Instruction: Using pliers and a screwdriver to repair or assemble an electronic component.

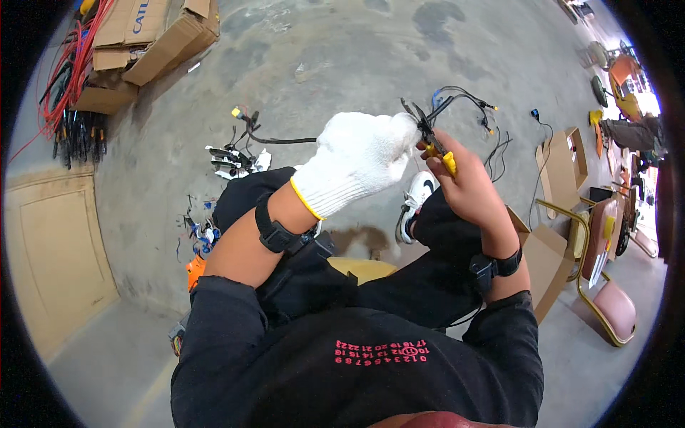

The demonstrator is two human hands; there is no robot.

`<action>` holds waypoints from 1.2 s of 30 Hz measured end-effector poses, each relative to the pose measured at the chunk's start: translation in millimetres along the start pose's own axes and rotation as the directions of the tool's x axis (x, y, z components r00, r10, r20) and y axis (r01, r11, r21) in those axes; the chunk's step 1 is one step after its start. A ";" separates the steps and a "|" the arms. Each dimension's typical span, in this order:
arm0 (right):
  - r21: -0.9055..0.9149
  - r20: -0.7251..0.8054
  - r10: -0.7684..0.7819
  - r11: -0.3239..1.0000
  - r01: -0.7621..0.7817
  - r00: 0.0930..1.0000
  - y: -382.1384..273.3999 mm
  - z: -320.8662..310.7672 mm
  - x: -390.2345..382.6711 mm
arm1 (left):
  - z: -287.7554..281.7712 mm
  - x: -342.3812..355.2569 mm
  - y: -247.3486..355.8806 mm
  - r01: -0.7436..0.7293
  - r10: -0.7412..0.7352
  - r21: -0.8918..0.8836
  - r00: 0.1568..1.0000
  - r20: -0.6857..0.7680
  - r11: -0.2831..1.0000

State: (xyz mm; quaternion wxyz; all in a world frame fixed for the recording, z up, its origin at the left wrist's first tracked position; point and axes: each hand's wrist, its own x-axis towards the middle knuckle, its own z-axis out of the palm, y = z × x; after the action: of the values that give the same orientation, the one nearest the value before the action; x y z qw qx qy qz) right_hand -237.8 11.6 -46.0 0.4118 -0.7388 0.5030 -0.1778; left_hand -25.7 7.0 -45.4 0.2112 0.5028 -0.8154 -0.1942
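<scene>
A white knit glove with a yellow cuff edge covers my left hand (364,153), which is closed on a black cable (285,141). To the left, the cable runs out to a yellow connector (237,112). Bare, my right hand (467,178) grips pliers (448,161) with yellow-and-black handles. Their dark jaws point up and away, right beside the gloved fingertips. Past the jaws, thin black and blue leads (464,93) spread out to the right, ending in small connectors. Whether the jaws touch the cable, I cannot tell.
Scraps of wire and white pieces (239,160) lie on the concrete floor left of my knee. Cardboard boxes (157,43) and red cables (61,85) are at the far left. At right stand an open carton (546,264) and a chair (614,310). Another cable (549,143) lies nearby.
</scene>
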 end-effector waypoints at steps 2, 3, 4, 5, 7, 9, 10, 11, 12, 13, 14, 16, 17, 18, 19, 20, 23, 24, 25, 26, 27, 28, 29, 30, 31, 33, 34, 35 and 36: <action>-0.027 -0.028 -0.003 1.000 0.002 1.000 -4.5 -0.5 -0.9 | 7.3 0.7 -2.8 -0.022 0.017 -0.088 0.998 -0.057 0.996; -0.057 -0.049 -0.009 0.998 0.006 0.999 -6.4 -1.0 -0.9 | 12.0 0.5 -5.1 -0.042 0.022 -0.177 0.993 -0.118 0.983; -0.053 -0.055 -0.011 0.999 0.008 0.998 -7.4 -1.2 -0.8 | 16.9 0.0 -6.7 -0.046 0.027 -0.171 0.993 -0.116 0.984; -0.094 -0.075 -0.043 0.995 0.036 0.996 -7.7 -1.5 -1.6 | 19.1 0.1 -4.9 0.016 -0.061 -0.536 0.996 -0.067 0.844; -0.131 -0.097 -0.078 0.989 0.065 0.992 -8.1 -1.6 -2.4 | 12.6 -0.8 -4.4 0.083 -0.123 -0.813 0.992 0.015 0.576; -0.134 -0.104 -0.087 0.988 0.072 0.991 -6.2 -3.3 -3.5 | -19.9 2.5 2.5 0.481 -0.121 -0.817 0.875 0.468 0.318; -0.133 -0.106 -0.087 0.988 0.073 0.991 -5.5 -3.9 -4.3 | -20.6 3.2 2.0 0.524 -0.133 -0.793 0.850 0.510 0.311; -0.142 -0.112 -0.109 0.985 0.093 0.988 -4.9 -4.1 -4.9 | -23.1 2.6 2.5 0.525 -0.135 -0.792 0.850 0.510 0.313; -0.152 -0.117 -0.131 0.982 0.113 0.984 -4.2 -4.2 -5.4 | -26.6 2.1 3.6 0.555 -0.115 -0.788 0.830 0.546 0.268; -0.150 -0.117 -0.133 0.982 0.115 0.984 -3.3 -3.9 -5.2 | -28.6 1.3 4.4 0.585 -0.093 -0.780 0.809 0.580 0.222; -0.139 -0.115 -0.160 0.980 0.143 0.980 -2.3 -4.1 -4.3 | -26.2 1.6 6.7 0.584 -0.093 -0.780 0.809 0.580 0.223; -0.128 -0.115 -0.186 0.977 0.171 0.976 1.6 -5.3 -2.0 | -16.0 2.9 11.5 0.413 -0.176 -0.824 0.911 0.374 0.389; -0.144 -0.106 -0.222 0.968 0.206 0.969 4.3 -5.6 -0.7 | -12.5 2.2 9.9 0.414 -0.177 -0.823 0.910 0.375 0.389; -0.160 -0.096 -0.258 0.957 0.241 0.961 5.8 -5.6 -0.6 | -8.3 2.0 7.1 0.344 -0.167 -0.813 0.939 0.301 0.469; -0.159 -0.097 -0.256 0.958 0.239 0.962 4.6 -5.8 -1.5 | -3.3 1.5 4.5 0.271 -0.149 -0.793 0.962 0.227 0.546; -0.128 -0.077 -0.252 0.962 0.241 0.965 1.7 -6.0 -1.0 | 4.4 -0.1 1.4 0.272 -0.153 -0.792 0.962 0.225 0.546; -0.080 -0.033 -0.221 0.973 0.218 0.975 -4.2 -6.0 -2.0 | 17.0 -1.3 -2.6 0.033 -0.103 -0.685 0.993 -0.061 0.728; -0.065 -0.010 -0.190 0.980 0.189 0.982 -4.6 -6.1 -2.6 | 14.6 0.2 -1.6 0.051 -0.090 -0.541 0.995 -0.046 0.839; -0.065 -0.010 -0.190 0.980 0.189 0.982 -3.5 -6.0 -2.4 | 11.8 1.5 -0.2 0.063 -0.080 -0.378 0.996 -0.029 0.924; -0.069 -0.005 -0.187 0.980 0.186 0.982 -1.4 -5.6 -2.5 | 8.1 2.3 3.0 0.063 -0.080 -0.379 0.996 -0.028 0.923; -0.073 -0.001 -0.184 0.980 0.183 0.983 0.7 -5.1 -2.6 | 4.0 2.6 7.2 0.068 -0.076 -0.272 0.997 -0.017 0.960; -0.073 -0.001 -0.182 0.981 0.182 0.983 2.7 -4.5 -2.9 | 2.1 2.6 9.2 0.071 -0.073 -0.163 0.997 -0.006 0.984; -0.094 -0.011 -0.189 0.978 0.187 0.982 4.5 -3.3 -2.9 | 2.0 1.8 8.4 0.074 -0.076 -0.161 0.997 -0.006 0.984; -0.115 -0.022 -0.196 0.975 0.192 0.980 5.2 -2.3 -2.7 | 2.2 1.1 7.2 0.055 -0.057 -0.110 0.998 -0.012 0.992; -0.114 -0.021 -0.196 0.975 0.192 0.980 4.7 -1.8 -2.3 | 2.4 0.3 6.3 0.036 -0.037 -0.058 0.999 -0.017 0.998; -0.103 -0.024 -0.185 0.978 0.182 0.982 2.6 -2.3 -1.4 | 2.4 -0.5 5.9 0.026 -0.029 -0.083 0.999 -0.030 0.996; -0.103 -0.024 -0.184 0.978 0.181 0.983 1.4 -2.4 -1.2 | 2.6 -0.8 5.7 0.015 -0.020 -0.108 0.999 -0.043 0.994; -0.097 -0.019 -0.151 0.984 0.148 0.988 0.1 -2.3 -1.1 | 3.8 -1.4 4.5 0.014 -0.019 -0.108 0.999 -0.043 0.994; -0.093 -0.014 -0.117 0.989 0.115 0.993 -1.0 -2.2 -1.0 | 5.7 -2.2 2.3 0.027 -0.033 -0.144 0.999 -0.041 0.989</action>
State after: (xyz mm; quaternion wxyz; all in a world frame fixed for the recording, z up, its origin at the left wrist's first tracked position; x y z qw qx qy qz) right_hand -239.1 11.6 -43.7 0.3615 -0.7832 0.4707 -0.1853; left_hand -29.6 10.5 -49.2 0.2616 0.5025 -0.7869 -0.2446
